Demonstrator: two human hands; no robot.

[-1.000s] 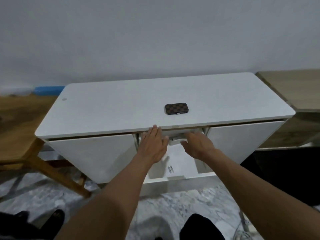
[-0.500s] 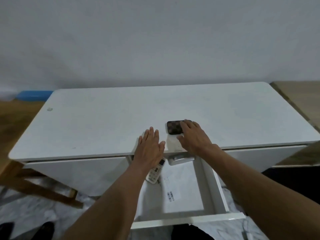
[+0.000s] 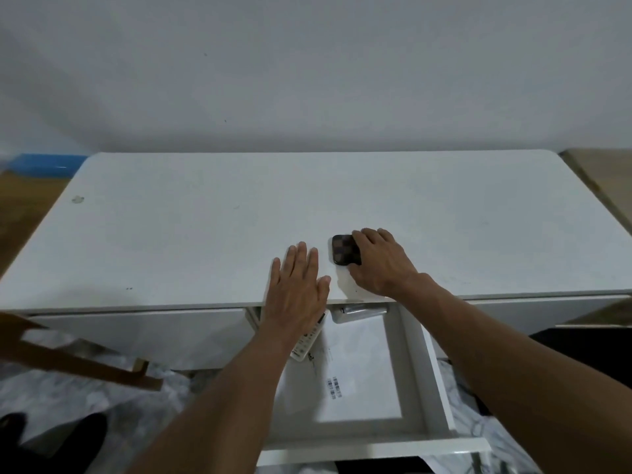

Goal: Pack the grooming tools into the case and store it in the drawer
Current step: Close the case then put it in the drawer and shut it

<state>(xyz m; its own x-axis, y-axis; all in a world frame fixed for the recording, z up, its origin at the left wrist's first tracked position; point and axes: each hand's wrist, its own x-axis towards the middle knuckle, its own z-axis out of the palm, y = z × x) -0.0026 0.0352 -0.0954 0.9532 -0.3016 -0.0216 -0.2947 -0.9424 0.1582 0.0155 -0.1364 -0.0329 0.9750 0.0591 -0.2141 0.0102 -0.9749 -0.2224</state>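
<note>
Right hand (image 3: 379, 265) gripping checkered case (image 3: 343, 249), long axis left-right, left hand (image 3: 297, 285) flat on desk (image 3: 171, 234)

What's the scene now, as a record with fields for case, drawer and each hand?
case: closed, checkered, on the desk near its front edge
right hand: grips the case
left hand: flat, fingers straight, at the desk's front edge
drawer: open; holds remote, paper, tube
stage: case not yet in drawer
</note>
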